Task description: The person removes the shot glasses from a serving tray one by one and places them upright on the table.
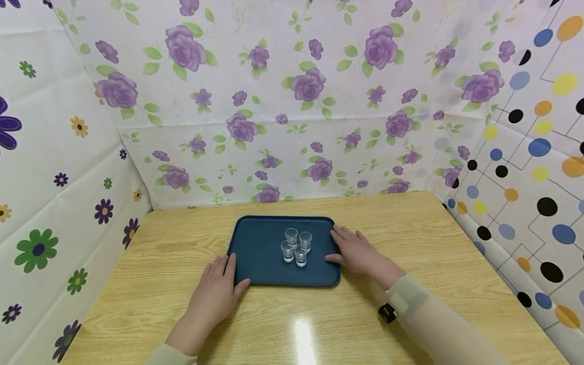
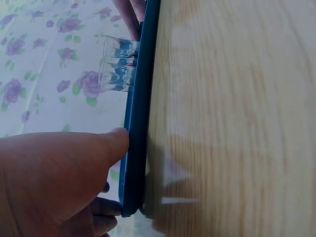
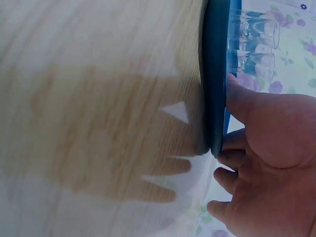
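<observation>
A dark blue rectangular tray lies on the wooden table. Right of its middle stand several small clear shot glasses, upright and close together. My left hand is at the tray's front left corner, its fingers along the left edge and its thumb against the front edge. At the right edge is my right hand, fingers extended beside the rim, thumb reaching over it. Neither hand touches the glasses. In the wrist views, some fingertips are hidden behind the tray's edge.
The wooden table extends around the tray on all sides. A rose-patterned cloth hangs behind it. Flowered cloth stands at the left and dotted cloth at the right. A black band shows at my right wrist.
</observation>
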Demonstrator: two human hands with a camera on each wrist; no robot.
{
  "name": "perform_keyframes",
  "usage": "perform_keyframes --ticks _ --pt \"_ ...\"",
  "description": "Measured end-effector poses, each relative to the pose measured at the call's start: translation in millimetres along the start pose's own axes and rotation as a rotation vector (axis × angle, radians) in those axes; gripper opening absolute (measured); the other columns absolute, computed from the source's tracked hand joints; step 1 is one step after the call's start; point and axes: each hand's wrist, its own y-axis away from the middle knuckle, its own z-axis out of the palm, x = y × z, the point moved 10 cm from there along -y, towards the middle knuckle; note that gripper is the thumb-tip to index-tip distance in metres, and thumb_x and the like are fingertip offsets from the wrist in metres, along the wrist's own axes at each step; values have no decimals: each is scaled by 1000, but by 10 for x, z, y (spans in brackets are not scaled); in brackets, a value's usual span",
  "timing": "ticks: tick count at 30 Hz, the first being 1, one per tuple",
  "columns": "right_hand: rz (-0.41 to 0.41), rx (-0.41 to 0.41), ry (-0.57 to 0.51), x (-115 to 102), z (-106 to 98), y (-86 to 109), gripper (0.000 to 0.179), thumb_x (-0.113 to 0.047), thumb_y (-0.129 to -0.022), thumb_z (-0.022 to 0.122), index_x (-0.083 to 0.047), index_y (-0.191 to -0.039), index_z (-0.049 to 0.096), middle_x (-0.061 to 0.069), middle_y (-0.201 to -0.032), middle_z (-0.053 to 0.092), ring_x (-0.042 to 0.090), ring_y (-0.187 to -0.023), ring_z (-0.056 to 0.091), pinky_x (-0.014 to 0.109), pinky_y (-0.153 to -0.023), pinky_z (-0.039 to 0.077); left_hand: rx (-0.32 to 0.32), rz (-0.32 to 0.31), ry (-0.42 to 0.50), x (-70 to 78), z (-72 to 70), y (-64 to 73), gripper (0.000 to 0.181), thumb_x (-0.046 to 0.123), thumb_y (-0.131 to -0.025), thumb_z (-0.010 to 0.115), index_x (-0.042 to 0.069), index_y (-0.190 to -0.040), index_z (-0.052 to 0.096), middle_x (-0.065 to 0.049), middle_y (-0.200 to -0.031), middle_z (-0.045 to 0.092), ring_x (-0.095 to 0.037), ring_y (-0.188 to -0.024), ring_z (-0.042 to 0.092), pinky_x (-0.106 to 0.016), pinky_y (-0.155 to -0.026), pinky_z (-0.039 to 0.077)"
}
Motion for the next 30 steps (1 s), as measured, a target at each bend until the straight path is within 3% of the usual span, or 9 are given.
perform_keyframes --ticks 8,19,23,30 --pt "-11 -18 -7 40 -83 46 82 -45 -112 65 8 -168 35 28 -177 26 49 -164 24 74 -130 19 -21 17 7 110 2 18 80 43 -112 66 -10 -166 39 -38 -164 43 -53 -158 34 -68 -130 27" --pt "-39 -11 -9 196 -61 36 88 -54 -111 63 7 -168 36 28 -177 29 48 -163 26 76 -128 22 -11 38 17 192 35 26 79 44 -112 66 -9 -165 42 -36 -165 43 -51 -157 37 -67 -130 29" --pt "-38 -34 3 188 -98 43 85 -49 -111 64 8 -168 36 29 -176 28 49 -163 26 74 -129 21 -17 40 27 201 40 27 78 44 -112 66 -8 -165 42 -36 -165 43 -51 -157 37 -66 -129 30" --pt "-43 -17 37 233 -103 44 84 -48 -111 64 6 -169 36 28 -177 27 49 -164 22 72 -130 22 21 49 -13 191 -33 4 69 44 -113 63 -5 -162 51 -27 -158 55 -45 -151 48 -70 -130 25"
